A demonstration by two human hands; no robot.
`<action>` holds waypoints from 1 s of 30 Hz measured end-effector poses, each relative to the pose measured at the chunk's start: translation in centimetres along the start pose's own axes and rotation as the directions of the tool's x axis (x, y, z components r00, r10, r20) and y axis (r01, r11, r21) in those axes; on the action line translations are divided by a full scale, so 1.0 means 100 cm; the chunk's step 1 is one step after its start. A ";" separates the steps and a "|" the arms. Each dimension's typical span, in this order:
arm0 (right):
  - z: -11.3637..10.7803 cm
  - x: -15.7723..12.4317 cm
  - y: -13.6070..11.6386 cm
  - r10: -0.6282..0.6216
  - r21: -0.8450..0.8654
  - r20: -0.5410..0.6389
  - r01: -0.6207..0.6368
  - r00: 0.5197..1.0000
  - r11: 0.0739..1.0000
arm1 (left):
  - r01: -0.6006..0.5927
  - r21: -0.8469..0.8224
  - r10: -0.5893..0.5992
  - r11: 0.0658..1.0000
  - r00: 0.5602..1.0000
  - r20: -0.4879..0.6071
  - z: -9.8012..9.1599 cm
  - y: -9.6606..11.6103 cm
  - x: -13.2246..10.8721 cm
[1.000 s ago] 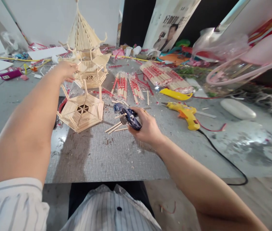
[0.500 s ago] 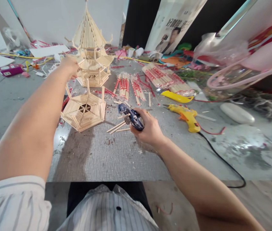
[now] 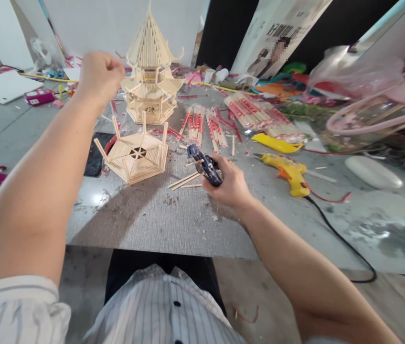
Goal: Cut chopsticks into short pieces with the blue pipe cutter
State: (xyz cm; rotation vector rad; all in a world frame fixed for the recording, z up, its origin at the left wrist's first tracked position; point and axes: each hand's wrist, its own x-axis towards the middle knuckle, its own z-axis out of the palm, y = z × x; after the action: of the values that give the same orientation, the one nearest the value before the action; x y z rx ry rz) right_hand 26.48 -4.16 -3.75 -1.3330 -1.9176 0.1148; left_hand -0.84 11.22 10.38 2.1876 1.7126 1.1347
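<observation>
My left hand (image 3: 99,77) is raised at the left of the stick pagoda (image 3: 149,91), its fingers pinched together. Whether anything is between the fingertips I cannot make out. My right hand (image 3: 231,185) is wrapped round a dark blue hand tool (image 3: 206,165), whose exact kind does not show clearly. Under and beside the tool lie several loose wooden sticks (image 3: 184,180). In front of the pagoda stands a six-sided stick base (image 3: 136,165) with upright posts at its corners.
On the right lie a yellow glue gun (image 3: 288,172) with a black cord, a yellow saw-like blade (image 3: 277,142) and a white oval object (image 3: 372,172). Packed chopsticks (image 3: 249,112) lie behind. A dark phone (image 3: 94,155) is left of the base, and clutter lines the back.
My left hand has lifted up and away from the pagoda's lower roof. The right hand keeps its grip on the blue tool. The whole view has shifted slightly.
</observation>
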 end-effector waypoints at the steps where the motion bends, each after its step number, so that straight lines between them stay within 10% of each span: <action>1: 0.000 0.000 0.000 0.000 -0.004 -0.003 0.000 1.000 1.000 | -0.040 -0.069 0.034 0.997 0.995 -0.097 -0.003 0.005 -0.010; 8: 0.004 -0.002 0.001 -0.017 -0.023 -0.058 0.015 0.998 1.000 | -0.323 -0.406 0.134 0.855 0.893 -0.429 -0.019 0.053 -0.105; 11: 0.005 -0.003 0.003 -0.036 -0.035 -0.065 0.034 0.997 0.999 | -0.342 -0.470 0.141 0.814 0.900 -0.411 -0.003 0.065 -0.146; 15: 0.005 -0.002 0.005 -0.042 -0.048 -0.064 0.039 0.997 0.998 | -0.113 -0.487 0.081 0.866 0.993 -0.087 0.037 0.060 -0.178; 20: 0.005 -0.003 0.002 -0.062 -0.052 -0.021 0.061 0.998 0.997 | 0.022 -0.637 0.138 0.770 0.970 0.201 0.078 0.045 -0.190; 30: 0.009 -0.005 -0.002 -0.148 -0.100 0.043 0.151 0.988 0.983 | -0.022 -0.646 0.296 0.763 0.901 0.319 0.085 0.030 -0.193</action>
State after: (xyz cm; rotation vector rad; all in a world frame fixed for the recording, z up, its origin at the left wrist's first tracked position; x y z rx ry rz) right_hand 25.86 -4.36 -4.51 -1.2551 -2.0708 -0.0357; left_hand 5.51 -3.99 -3.07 1.9552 0.8087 0.9958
